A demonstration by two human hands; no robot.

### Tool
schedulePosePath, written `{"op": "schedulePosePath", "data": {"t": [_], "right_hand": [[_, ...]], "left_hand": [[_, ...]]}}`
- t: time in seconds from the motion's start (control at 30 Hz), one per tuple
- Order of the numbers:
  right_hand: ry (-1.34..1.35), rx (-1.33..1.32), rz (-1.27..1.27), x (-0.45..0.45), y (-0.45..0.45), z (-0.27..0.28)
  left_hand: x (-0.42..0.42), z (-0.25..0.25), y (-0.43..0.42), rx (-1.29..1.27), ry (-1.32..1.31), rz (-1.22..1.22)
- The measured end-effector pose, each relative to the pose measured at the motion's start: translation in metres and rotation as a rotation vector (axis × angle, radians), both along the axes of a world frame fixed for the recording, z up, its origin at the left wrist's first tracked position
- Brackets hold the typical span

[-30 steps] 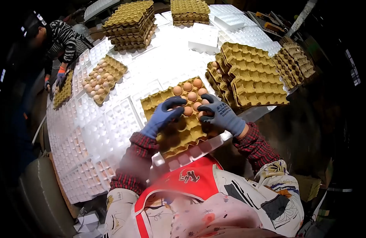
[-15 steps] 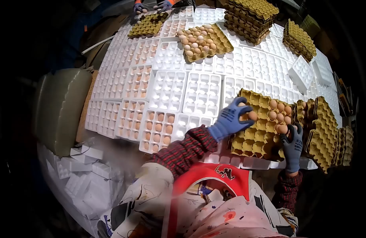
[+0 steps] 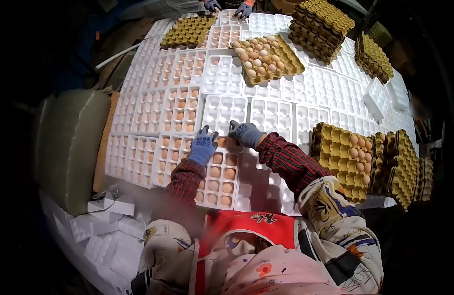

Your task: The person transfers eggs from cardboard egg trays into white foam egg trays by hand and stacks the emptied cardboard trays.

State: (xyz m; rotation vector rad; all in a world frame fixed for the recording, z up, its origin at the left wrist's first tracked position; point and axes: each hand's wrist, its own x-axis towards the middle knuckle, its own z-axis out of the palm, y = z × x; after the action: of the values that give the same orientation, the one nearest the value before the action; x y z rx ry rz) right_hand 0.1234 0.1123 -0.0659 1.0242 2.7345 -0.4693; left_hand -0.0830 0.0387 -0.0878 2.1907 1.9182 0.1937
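Note:
My left hand (image 3: pixel 203 146), in a blue-grey work glove, is over the upper left of a white foam egg tray (image 3: pixel 217 206). Its fingers are curled, and whatever they hold is hidden. Brown eggs (image 3: pixel 215 172) sit in the tray's cells, one of them between my hands. My right hand (image 3: pixel 247 134), gloved alike, reaches to the tray's upper right with bent fingers. I cannot make out whether an egg is in them. Above both hands lies a foam tray with bare cells (image 3: pixel 225 109). To the right, a yellow pulp egg tray (image 3: pixel 338 156) has eggs along its right side.
Many foam trays cover the table, those on the left filled with eggs. A second pulp tray (image 3: pixel 291 61) of eggs lies farther back. Stacked pulp trays (image 3: pixel 321 29) stand behind and at right (image 3: pixel 403 164). Across the table, another person's gloved hands (image 3: pixel 244 10) work over a tray.
Both hands have moved left from the yellow pulp tray to the foam tray. Fewer eggs remain in the pulp tray. The other person's hands have shifted right.

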Motion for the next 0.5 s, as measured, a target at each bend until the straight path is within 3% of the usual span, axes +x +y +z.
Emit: {"op": "schedulePosePath", "data": {"t": [0.07,0.13,0.23,0.3,0.33,0.4,0.47,0.5], "right_hand": [[0.077,-0.017,-0.028,-0.004,0.005,0.0],[0.158,-0.033,-0.065,-0.013,0.013,-0.003],[0.612,-0.072,-0.358,-0.044,0.011,-0.016],[0.412,0.113,-0.359,-0.051,-0.004,-0.029],[0.234,0.175,-0.332,-0.047,-0.012,-0.028],[0.272,0.14,-0.476,-0.033,-0.03,-0.026],[0.477,-0.05,-0.605,-0.002,-0.061,-0.003],[0.591,-0.083,-0.586,0.017,-0.083,0.006]], "left_hand": [[-0.019,-0.004,0.005,0.083,-0.004,-0.064],[-0.028,0.011,0.016,-0.037,-0.492,0.063],[-0.027,0.003,0.046,0.188,-0.78,0.203],[-0.017,0.009,0.066,0.388,-0.816,0.25],[-0.009,0.011,0.072,0.477,-0.758,0.249],[-0.005,0.005,0.08,0.493,-0.645,0.088],[-0.004,-0.014,0.072,0.481,-0.12,-0.059],[-0.005,-0.029,0.062,0.338,0.029,-0.094]]}}
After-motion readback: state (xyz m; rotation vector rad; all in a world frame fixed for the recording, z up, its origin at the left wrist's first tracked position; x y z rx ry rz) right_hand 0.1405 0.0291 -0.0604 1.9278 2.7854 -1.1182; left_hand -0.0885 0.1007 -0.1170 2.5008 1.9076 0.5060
